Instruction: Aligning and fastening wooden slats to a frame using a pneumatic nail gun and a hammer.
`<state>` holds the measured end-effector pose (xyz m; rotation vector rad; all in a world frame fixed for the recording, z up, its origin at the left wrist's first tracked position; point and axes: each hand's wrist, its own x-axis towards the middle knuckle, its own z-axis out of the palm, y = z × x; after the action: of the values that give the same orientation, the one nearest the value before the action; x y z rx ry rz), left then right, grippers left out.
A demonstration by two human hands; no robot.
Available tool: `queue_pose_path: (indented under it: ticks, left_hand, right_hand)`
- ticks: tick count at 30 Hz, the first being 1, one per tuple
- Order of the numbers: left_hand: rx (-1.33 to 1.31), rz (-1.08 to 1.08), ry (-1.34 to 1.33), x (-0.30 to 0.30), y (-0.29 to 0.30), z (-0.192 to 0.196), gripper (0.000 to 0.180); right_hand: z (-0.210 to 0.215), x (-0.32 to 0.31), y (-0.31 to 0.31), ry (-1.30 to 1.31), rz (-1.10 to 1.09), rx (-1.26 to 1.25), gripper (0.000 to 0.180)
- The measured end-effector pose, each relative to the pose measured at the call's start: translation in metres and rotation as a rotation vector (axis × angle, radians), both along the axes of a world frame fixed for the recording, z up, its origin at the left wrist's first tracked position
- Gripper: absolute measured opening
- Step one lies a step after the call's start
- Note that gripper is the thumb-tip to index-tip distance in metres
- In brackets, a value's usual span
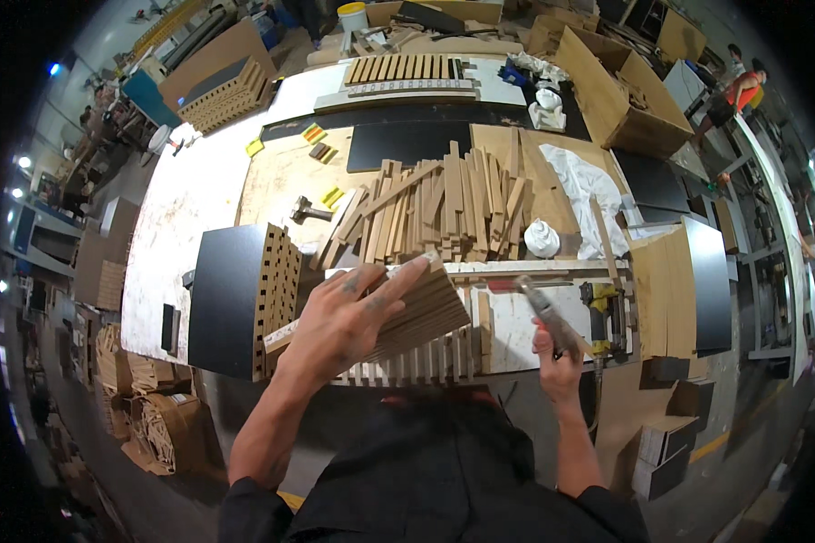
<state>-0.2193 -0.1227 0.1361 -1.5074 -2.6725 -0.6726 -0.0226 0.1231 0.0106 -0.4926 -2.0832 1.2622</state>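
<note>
My left hand (344,312) grips a brown ridged wooden piece (421,317), like a stack of thin slats. Its fingers reach along the piece's upper edge; the thumb is hidden. The piece is tilted above a row of upright pale slats (417,360) at the table's near edge. My right hand (561,366) is closed around a greyish hand tool (552,319) pointing up and left, its exact kind unclear. To its right lies a yellow and black air nailer (599,312) with a hose. Beyond my left hand spreads a heap of loose wooden strips (435,204).
A black panel with a notched wooden side (231,299) stands at left. Farther off are a hammer (308,210), yellow pads (314,134) and a slatted assembly (407,72). A white cloth (584,195), a white bundle (541,238) and an open plywood box (607,109) sit at right.
</note>
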Motion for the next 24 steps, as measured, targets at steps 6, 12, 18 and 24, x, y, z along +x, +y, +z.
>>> queue_pose_path:
  ticks: [6, 12, 18, 24]
  left_hand:
    - [0.045, -0.069, 0.018, -0.004, 0.028, -0.012, 0.062]
    - [-0.078, -0.002, -0.015, -0.002, 0.051, -0.007, 0.058]
    - [-0.067, -0.035, -0.049, -0.001, 0.053, -0.003, 0.066]
    - [-0.119, -0.016, -0.103, 0.006, 0.061, 0.0, 0.061]
  right_hand:
    - [0.06, -0.007, -0.04, -0.099, 0.281, -0.404, 0.027]
    - [0.062, -0.055, -0.068, 0.37, 0.158, -1.474, 0.029]
    - [0.064, -0.063, -0.113, 0.332, 0.191, -1.719, 0.029]
    - [0.064, -0.072, -0.12, 0.406, 0.152, -1.767, 0.032]
